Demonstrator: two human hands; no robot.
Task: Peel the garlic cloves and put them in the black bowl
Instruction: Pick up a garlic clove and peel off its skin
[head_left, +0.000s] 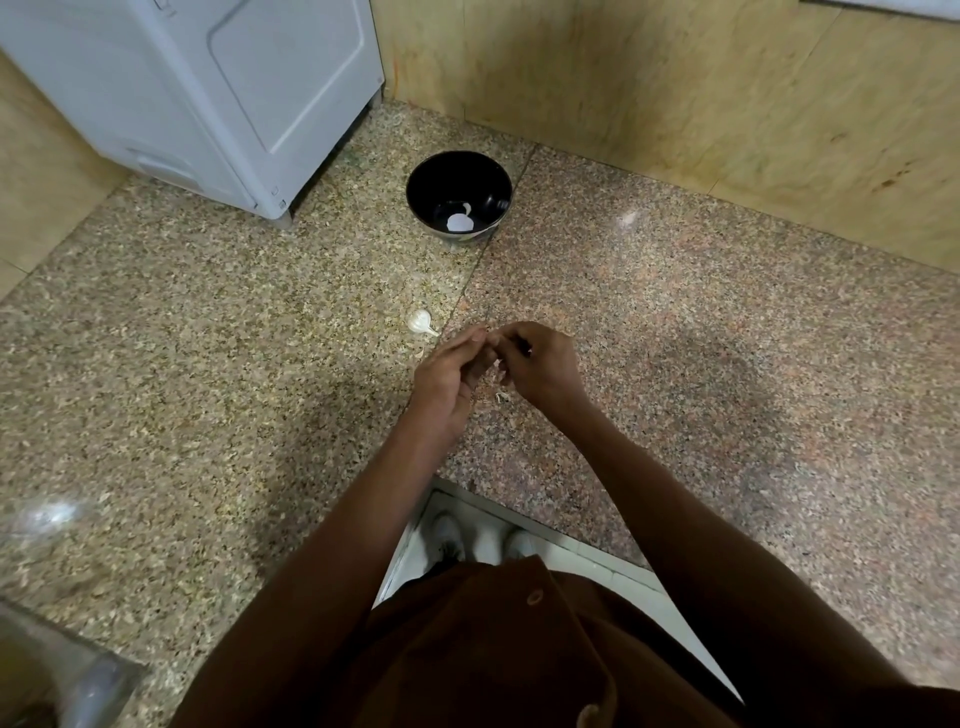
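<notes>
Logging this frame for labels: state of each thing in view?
Black bowl: upright on the counter, white garlic pieces inside.
Garlic bulb: lying on the counter, untouched.
Left hand: fingers curled, meeting the right hand.
Right hand: fingers curled; what they pinch is hidden.
Skin scraps: on the counter under the hands.

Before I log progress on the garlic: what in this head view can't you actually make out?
- Clove between left hand and right hand: hidden by the fingers; peeled or not, unclear.
- White bits in the black bowl: too small to tell clove from skin.
- Scraps under the hands: partly covered.
- Clear object at bottom-left: blurred, cut by the edge.
</notes>
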